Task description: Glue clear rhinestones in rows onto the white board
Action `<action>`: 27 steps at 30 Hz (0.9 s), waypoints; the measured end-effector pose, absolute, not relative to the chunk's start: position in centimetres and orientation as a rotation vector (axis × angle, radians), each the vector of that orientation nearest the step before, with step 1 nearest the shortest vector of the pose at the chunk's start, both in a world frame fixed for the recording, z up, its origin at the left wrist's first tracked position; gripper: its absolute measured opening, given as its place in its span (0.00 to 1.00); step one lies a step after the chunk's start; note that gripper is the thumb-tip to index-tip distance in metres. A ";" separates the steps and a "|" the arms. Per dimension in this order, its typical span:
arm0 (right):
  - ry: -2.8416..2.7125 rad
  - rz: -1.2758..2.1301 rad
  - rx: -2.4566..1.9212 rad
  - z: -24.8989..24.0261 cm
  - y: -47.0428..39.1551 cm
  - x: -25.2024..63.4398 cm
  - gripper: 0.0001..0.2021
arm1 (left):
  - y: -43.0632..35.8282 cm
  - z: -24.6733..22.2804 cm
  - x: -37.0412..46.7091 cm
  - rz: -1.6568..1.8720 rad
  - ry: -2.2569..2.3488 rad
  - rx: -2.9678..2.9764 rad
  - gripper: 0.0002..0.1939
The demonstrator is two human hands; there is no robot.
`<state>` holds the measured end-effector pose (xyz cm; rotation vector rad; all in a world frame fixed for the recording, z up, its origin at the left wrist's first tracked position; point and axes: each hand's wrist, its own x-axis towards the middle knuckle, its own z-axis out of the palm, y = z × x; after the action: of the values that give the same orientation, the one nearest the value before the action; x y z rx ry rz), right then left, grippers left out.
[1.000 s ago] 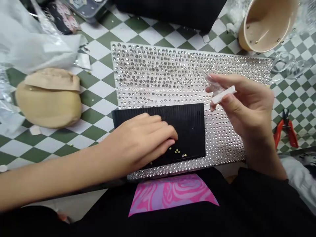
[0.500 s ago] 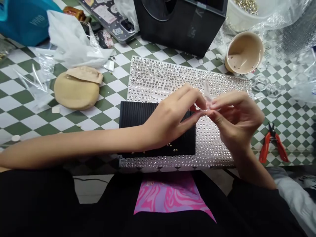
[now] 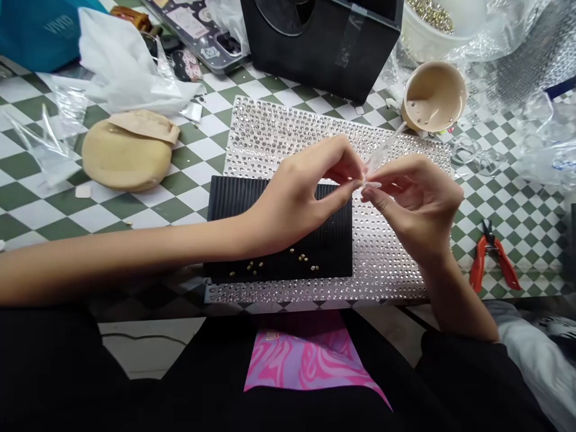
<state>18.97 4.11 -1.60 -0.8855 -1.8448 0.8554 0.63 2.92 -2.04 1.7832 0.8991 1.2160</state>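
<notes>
My left hand (image 3: 310, 183) and my right hand (image 3: 411, 201) meet fingertip to fingertip over a sheet studded with silver gems (image 3: 387, 258). Both pinch a small, whitish, translucent piece (image 3: 380, 153), which sticks up between them; its exact shape is unclear. Under my left hand and wrist lies a black ridged tray (image 3: 333, 252), partly covered by them. Several small gold stones (image 3: 302, 258) rest on the tray's lower smooth part.
A tan cup (image 3: 434, 99) stands behind my right hand, with a black box (image 3: 324, 51) at the back. Red-handled cutters (image 3: 492, 258) lie at the right, a yellowish oval pad (image 3: 128, 153) and crumpled plastic (image 3: 130, 69) at the left.
Both hands have shifted slightly left and up, still joined at the fingertips. More of the gold stones on the tray now shows. The whole view has moved a little.
</notes>
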 end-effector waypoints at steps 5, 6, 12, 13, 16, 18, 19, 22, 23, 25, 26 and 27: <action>-1.935 0.580 -0.924 -1.9 3.9 19.1 0.08 | 3.1 -1.9 0.8 1.181 0.865 1.564 0.04; -1.960 0.519 -0.913 -2.0 4.0 19.1 0.07 | 3.0 -1.8 0.8 1.166 0.868 1.540 0.05; -2.020 0.309 -0.877 -1.8 4.2 19.3 0.05 | 2.9 -1.5 0.9 1.147 0.854 1.475 0.08; -2.019 0.286 -0.868 -1.8 4.1 19.3 0.06 | 2.8 -1.5 0.9 1.154 0.855 1.473 0.08; -2.020 0.252 -0.829 -1.9 4.0 19.1 0.07 | 2.7 -1.6 1.0 1.171 0.865 1.477 0.09; -2.026 0.208 -0.825 -1.9 3.8 19.0 0.07 | 2.6 -1.6 1.0 1.169 0.873 1.476 0.08; -2.026 0.172 -0.832 -1.9 3.8 18.9 0.07 | 2.6 -1.6 1.0 1.168 0.877 1.477 0.08; -2.022 0.079 -0.836 -1.9 3.6 18.7 0.07 | 2.4 -1.6 1.1 1.172 0.876 1.483 0.06; -2.021 0.067 -0.827 -1.9 3.5 18.7 0.07 | 2.3 -1.6 1.1 1.171 0.872 1.481 0.05; -2.023 0.073 -0.812 -1.9 3.5 18.7 0.07 | 2.2 -1.7 1.1 1.163 0.864 1.471 0.04; -2.028 0.082 -0.807 -1.9 3.5 18.7 0.07 | 2.2 -1.8 1.1 1.156 0.862 1.464 0.04; -2.034 0.093 -0.808 -1.9 3.5 18.7 0.07 | 2.2 -1.9 1.2 1.152 0.862 1.458 0.05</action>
<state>18.67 3.46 -1.86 -0.8080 -2.0337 0.0931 1.16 2.16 -1.91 1.4584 0.8616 1.1519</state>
